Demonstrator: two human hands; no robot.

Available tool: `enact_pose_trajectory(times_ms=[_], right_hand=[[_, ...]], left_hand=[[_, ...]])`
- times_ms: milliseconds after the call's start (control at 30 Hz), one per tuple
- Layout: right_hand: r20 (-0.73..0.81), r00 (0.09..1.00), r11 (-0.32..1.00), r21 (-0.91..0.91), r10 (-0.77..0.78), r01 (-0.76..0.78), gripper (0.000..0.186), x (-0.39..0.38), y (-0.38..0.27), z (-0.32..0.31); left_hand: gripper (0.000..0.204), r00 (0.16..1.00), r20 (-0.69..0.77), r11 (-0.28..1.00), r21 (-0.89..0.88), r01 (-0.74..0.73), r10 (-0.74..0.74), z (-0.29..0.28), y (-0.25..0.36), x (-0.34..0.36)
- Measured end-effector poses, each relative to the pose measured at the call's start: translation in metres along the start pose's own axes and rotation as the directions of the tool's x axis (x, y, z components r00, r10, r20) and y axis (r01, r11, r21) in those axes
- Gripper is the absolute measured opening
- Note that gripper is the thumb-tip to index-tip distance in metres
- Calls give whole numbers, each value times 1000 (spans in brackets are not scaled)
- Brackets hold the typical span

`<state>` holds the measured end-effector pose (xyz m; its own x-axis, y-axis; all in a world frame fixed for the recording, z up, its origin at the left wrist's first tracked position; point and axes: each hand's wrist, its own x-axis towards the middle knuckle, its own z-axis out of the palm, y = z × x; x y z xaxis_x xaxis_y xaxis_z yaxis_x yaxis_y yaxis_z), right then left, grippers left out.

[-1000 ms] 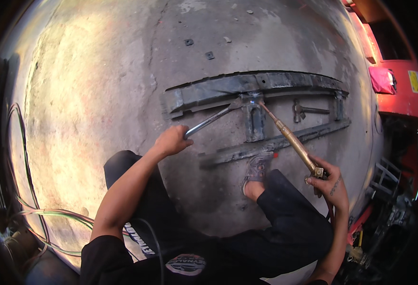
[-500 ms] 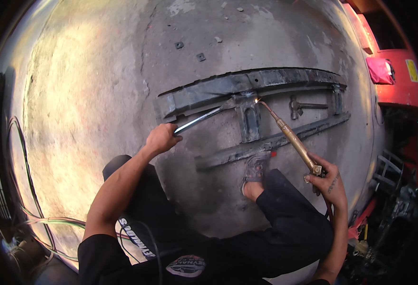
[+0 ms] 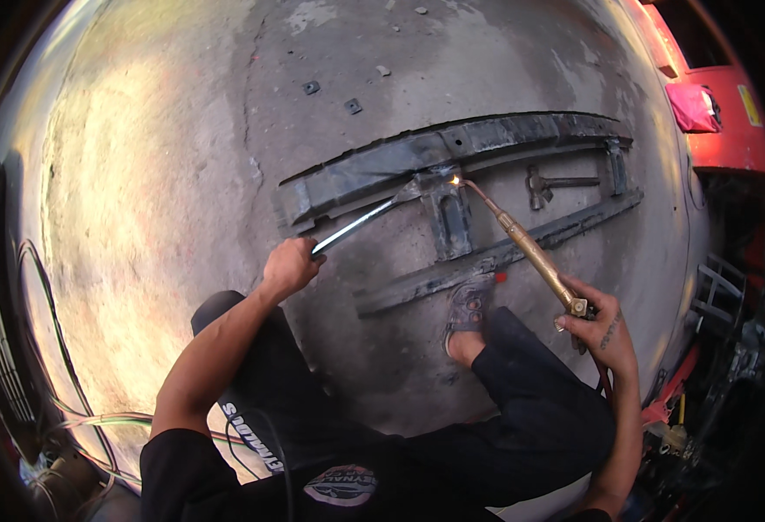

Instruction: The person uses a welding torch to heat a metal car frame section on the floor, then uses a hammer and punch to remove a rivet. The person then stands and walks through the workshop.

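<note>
My left hand (image 3: 291, 265) is closed round the near end of a long shiny metal bar tool (image 3: 354, 228). The tool's darker, wider far end rests against the upper left corner of a short upright bracket (image 3: 450, 228). In my right hand (image 3: 598, 326) is a brass gas torch (image 3: 530, 248), gripped by its valve end. From its bent copper tip comes a small bright flame (image 3: 455, 181) at the top of the bracket. That bracket joins a long dark, curved metal beam (image 3: 374, 163) to a thinner lower rail (image 3: 565, 229). All of this metalwork lies on the concrete floor.
A hammer (image 3: 558, 183) lies between beam and rail. My sandalled foot (image 3: 468, 317) is by the rail. Two small square metal plates (image 3: 353, 106) lie farther off. Hoses (image 3: 95, 420) trail at left. A red vehicle (image 3: 726, 143) and cluttered metal parts (image 3: 718, 383) stand at right.
The view has shifted slightly, moving the floor things a little left and up. The flame looks a little larger, still at the bracket's top. Both hands keep their holds.
</note>
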<state>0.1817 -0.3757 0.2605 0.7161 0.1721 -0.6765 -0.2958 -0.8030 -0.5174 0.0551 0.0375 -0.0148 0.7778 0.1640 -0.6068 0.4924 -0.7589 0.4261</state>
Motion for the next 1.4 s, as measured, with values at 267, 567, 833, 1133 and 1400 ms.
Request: enact_pose_trajectory(times_ms=[267, 567, 833, 1133, 1400], right_hand=[[9, 1000, 1000, 11, 19, -19, 61, 4, 0, 1], [-12, 998, 998, -2, -57, 57, 65, 1, 4, 2], [0, 999, 998, -37, -46, 46, 64, -4, -9, 10], [11, 999, 998, -35, -43, 43, 64, -6, -21, 21], [0, 999, 995, -92, -45, 45, 63, -7, -28, 27]], left_hand=[[30, 1000, 15, 1000, -11, 22, -21, -1, 3, 2], [27, 1000, -18, 999, 47, 22, -21, -1, 8, -1], [28, 1000, -29, 1000, 29, 5, -4, -1, 4, -2], [29, 995, -50, 996, -26, -86, 85, -6, -9, -2], [28, 998, -63, 998, 56, -18, 21, -36, -35, -26]])
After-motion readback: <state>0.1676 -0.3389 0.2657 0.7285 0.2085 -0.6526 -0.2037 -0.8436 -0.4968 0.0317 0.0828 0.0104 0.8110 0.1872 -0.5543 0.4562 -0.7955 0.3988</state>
